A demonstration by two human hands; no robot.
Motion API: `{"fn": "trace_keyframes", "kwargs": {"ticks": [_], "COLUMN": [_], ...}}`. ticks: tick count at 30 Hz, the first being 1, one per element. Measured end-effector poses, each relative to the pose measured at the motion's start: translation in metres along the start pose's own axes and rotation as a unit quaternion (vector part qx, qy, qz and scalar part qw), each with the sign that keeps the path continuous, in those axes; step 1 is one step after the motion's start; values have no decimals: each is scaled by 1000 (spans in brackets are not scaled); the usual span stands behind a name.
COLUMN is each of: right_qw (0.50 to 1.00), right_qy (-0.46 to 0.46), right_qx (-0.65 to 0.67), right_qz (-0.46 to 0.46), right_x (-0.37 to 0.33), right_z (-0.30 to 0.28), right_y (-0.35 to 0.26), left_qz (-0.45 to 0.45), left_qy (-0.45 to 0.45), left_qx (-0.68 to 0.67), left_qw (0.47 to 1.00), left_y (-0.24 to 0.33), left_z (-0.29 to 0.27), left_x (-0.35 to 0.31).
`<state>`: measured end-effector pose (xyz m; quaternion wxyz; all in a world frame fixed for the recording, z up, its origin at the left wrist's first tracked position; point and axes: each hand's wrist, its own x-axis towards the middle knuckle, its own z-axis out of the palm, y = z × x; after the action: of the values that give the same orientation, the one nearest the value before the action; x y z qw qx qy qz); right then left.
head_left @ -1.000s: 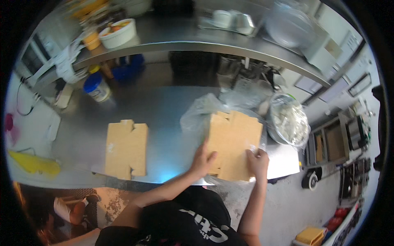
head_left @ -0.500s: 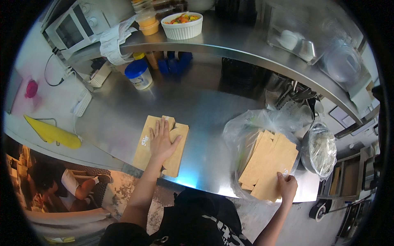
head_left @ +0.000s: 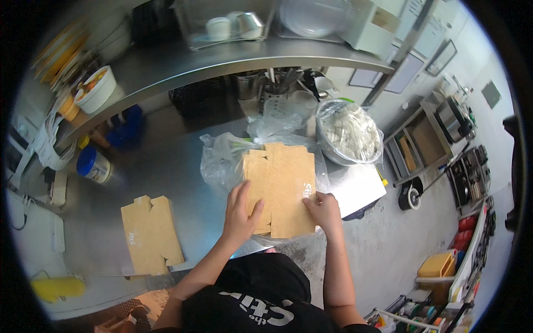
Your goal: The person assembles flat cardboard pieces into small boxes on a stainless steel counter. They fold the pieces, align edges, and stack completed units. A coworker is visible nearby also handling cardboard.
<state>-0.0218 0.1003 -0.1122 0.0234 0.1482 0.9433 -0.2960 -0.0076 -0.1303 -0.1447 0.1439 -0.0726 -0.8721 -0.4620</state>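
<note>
A stack of flat brown cardboard box blanks (head_left: 286, 188) lies on a clear plastic bag (head_left: 219, 161) in front of me. My right hand (head_left: 325, 213) holds the top blank at its right edge, thumb on the face. At the stack's left edge, my left hand (head_left: 240, 216) rests with fingers stretched and thumb apart, touching the cardboard. A smaller pile of flat brown box blanks (head_left: 151, 236) sits apart on the steel table (head_left: 194, 216) to the left, near its front edge.
A plastic-covered metal bowl (head_left: 350, 133) stands right of the stack. Behind are utensils in holders (head_left: 275, 91). A steel shelf (head_left: 222, 64) spans above, with a white ramekin of food (head_left: 96, 90). A blue-lidded tub (head_left: 93, 165) stands at the left; a wheeled rack (head_left: 419, 144) is off to the right.
My view has swung right. My left hand has left the smaller pile and moved right to the bagged stack. My right hand remains at the stack's right side, now higher on its edge.
</note>
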Motion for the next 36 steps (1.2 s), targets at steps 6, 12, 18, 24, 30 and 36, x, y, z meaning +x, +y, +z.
{"fn": "trace_keyframes", "kwargs": {"ticks": [6,12,18,24,30,36], "right_qw": [993,977,927,902,961,969], "right_qy": [67,129,-3,-43,5,72], "right_qx": [27,140,375,427,271,192], "right_qz": [-88,-93,-3,38,-59,-139], "right_x": [-32,-18,-19,-11,-33,-45], "right_z": [27,35,42,28,0,-16], "right_y": [-19,26,58,49,21,-5], "left_qz": [-11,-102,-242,-208,-228,-257], "left_qy": [39,27,-26,37,31,39], "left_qx": [67,-3,-234,-210,-302,-384], "left_qw": [997,994,941,955,925,886], "left_y": [-22,-38,-21,-17,-9,5], "left_z": [11,13,28,54,44,38], "left_x": [3,3,0,-9,-6,-6]}}
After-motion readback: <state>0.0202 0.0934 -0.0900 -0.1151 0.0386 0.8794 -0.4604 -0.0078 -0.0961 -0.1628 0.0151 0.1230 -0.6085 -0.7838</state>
